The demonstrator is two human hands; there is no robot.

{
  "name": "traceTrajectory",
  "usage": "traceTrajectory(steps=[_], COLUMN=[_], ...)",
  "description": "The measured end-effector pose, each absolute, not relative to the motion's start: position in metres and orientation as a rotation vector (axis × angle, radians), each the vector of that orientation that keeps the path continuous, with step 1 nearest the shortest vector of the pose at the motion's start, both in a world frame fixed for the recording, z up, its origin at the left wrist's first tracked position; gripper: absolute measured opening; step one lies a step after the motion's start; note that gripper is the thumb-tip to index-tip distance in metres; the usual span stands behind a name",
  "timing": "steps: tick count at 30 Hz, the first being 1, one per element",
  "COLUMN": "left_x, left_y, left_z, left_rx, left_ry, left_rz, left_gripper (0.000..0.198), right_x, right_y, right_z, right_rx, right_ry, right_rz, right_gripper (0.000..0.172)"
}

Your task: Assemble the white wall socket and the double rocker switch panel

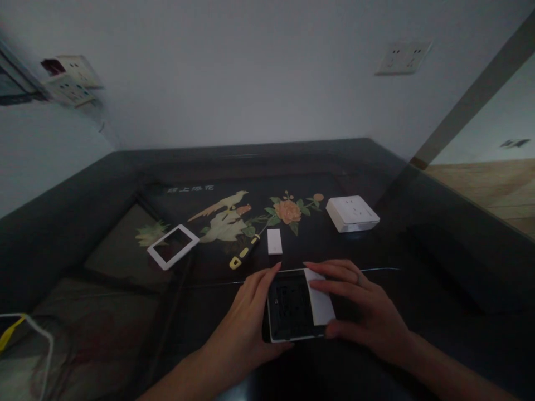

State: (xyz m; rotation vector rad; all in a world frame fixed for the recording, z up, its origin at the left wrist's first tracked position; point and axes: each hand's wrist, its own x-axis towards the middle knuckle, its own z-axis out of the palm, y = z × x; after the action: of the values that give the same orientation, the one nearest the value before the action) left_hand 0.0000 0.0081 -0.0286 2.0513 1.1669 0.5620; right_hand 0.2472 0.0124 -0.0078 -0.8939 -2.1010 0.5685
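Note:
My left hand [251, 317] is closed around the left side of a wall switch body [290, 306], its thumb at the near edge and its fingers at the far edge. The switch's dark inner side faces up. Across its right part lies a white rocker plate [321, 301]. My right hand [359, 306] grips this plate, fingertips on its far end and thumb at its near right corner. Just beyond the switch, a second white rocker plate [275, 241] lies on the table. Left of that is a yellow-and-black screwdriver [245, 252]. Further left lies a white switch frame [192, 240].
A white socket [353, 210] sits on the right side of the dark glossy table [234, 161]. A white cable [49, 340] with a yellow part is at the lower left. Wall sockets [403, 58] are fixed on the wall behind.

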Motion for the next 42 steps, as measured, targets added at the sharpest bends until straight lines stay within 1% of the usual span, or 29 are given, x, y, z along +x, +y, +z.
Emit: traceTrajectory(steps=[5,6,7,8,12,14,15,17,22,24,28,32,34,42], left_x=[-0.004,-0.005,-0.006,-0.007,-0.010,-0.010,-0.009,-0.008,-0.004,-0.003,-0.002,-0.001,-0.001,0.001], left_y=[0.005,0.005,0.004,0.004,0.006,0.008,0.008,0.008,0.008,0.008,0.008,0.008,0.007,0.009], left_z=[-0.027,-0.025,-0.022,-0.020,-0.011,-0.009,-0.009,-0.009,-0.007,-0.005,-0.004,-0.005,-0.005,-0.001], left_rx=[2.113,2.125,2.140,2.158,2.311,2.426,2.486,2.600,2.773,2.803,2.820,2.841,2.860,2.963], left_ry=[1.143,1.132,1.123,1.119,1.062,0.985,0.943,0.867,0.824,0.835,0.832,0.850,0.867,0.833], left_rz=[0.537,0.534,0.534,0.542,0.743,0.856,0.880,0.862,0.684,0.645,0.670,0.666,0.652,0.696], left_gripper=[0.127,0.125,0.120,0.110,0.053,0.034,0.030,0.028,0.042,0.044,0.044,0.049,0.048,0.033], right_x=[0.243,0.242,0.242,0.241,0.239,0.238,0.238,0.238,0.237,0.237,0.236,0.236,0.236,0.234], right_y=[0.015,0.015,0.015,0.016,0.016,0.016,0.016,0.015,0.013,0.012,0.013,0.012,0.012,0.012], right_z=[-0.009,-0.009,-0.009,-0.009,-0.010,-0.010,-0.011,-0.011,-0.014,-0.014,-0.013,-0.011,-0.010,-0.010], right_rx=[-0.767,-0.766,-0.769,-0.776,-0.808,-0.816,-0.818,-0.835,-0.913,-0.930,-0.936,-1.001,-1.026,-1.018], right_ry=[-2.184,-2.193,-2.199,-2.204,-2.212,-2.205,-2.201,-2.194,-2.159,-2.128,-2.085,-2.043,-2.023,-1.975], right_rz=[0.467,0.460,0.454,0.452,0.469,0.497,0.520,0.584,0.745,0.811,0.939,0.950,0.929,0.914], right_gripper=[0.045,0.044,0.043,0.042,0.039,0.040,0.040,0.041,0.048,0.049,0.055,0.054,0.055,0.054])
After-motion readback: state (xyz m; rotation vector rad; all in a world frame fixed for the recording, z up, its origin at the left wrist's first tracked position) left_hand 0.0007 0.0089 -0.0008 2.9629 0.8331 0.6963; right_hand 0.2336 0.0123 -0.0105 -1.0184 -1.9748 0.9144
